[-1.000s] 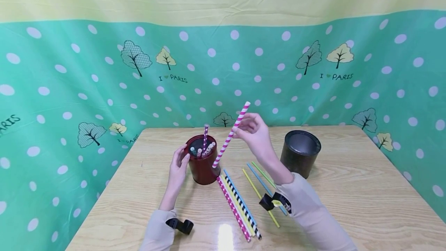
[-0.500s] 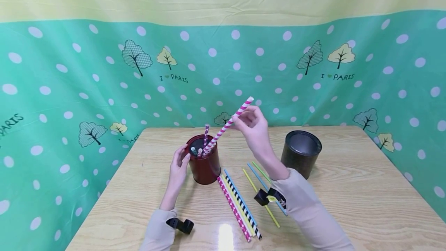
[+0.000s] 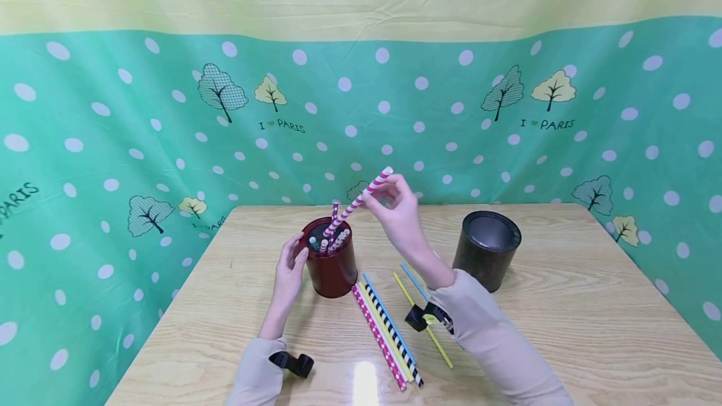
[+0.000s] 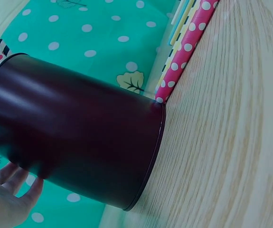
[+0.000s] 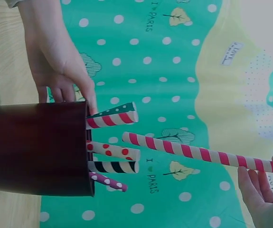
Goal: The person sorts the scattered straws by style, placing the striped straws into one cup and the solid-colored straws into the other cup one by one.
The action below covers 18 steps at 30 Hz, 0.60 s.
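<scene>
A dark red can [image 3: 333, 275] stands upright on the table, left of middle. My left hand [image 3: 289, 271] holds it at the upper left side, thumb in front and fingers round the rim. With its fingertips my right hand [image 3: 397, 217] pinches a pink-and-white striped paper straw [image 3: 356, 202] near its upper end. The straw slants down to the left, its lower end over the can's mouth. In the right wrist view that end sits just outside the opening. Inside the can are several straws, among them a purple dotted one [image 5: 108, 182] and a black-and-white striped one [image 5: 115, 166].
Near the can's foot lie a pink dotted straw [image 3: 379, 338], a black-and-white striped straw [image 3: 393, 336] and others beside them. Farther right are a thin yellow straw [image 3: 440, 346] and a blue one [image 3: 414, 279], partly under the right arm. A black can [image 3: 487, 259] stands at right.
My right hand has moved left, bringing the striped straw from beside the can to over its mouth, after rising briefly. The left hand and can have stayed put.
</scene>
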{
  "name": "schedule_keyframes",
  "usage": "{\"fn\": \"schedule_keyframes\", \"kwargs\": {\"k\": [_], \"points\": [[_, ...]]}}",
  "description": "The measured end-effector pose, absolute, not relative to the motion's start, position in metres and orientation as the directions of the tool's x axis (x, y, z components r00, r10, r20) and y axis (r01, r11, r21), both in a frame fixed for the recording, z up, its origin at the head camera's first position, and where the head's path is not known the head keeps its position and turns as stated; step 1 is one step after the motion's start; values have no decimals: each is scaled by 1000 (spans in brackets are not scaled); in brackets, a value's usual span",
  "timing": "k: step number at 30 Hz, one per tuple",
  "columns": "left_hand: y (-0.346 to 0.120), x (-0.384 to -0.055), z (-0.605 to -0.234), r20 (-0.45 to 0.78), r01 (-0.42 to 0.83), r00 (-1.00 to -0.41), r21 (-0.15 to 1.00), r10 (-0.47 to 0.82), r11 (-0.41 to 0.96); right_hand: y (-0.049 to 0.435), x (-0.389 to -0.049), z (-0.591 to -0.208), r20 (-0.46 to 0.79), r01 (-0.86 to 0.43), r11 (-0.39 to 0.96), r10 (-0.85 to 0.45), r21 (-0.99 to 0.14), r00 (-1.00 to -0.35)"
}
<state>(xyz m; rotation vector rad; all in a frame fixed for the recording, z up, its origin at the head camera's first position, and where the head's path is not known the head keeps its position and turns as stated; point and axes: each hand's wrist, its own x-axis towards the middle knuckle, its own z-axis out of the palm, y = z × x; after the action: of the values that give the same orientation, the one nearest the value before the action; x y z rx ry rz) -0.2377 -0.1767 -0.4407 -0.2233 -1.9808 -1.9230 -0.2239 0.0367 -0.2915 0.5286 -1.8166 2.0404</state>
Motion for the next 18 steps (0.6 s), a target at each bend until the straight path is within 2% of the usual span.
{"fn": "schedule_keyframes", "kwargs": {"k": [18], "points": [[-172, -229, -427, 398, 396, -909, 917, -124, 41, 24, -233, -307, 463, -457, -92, -55, -884, -885]]}}
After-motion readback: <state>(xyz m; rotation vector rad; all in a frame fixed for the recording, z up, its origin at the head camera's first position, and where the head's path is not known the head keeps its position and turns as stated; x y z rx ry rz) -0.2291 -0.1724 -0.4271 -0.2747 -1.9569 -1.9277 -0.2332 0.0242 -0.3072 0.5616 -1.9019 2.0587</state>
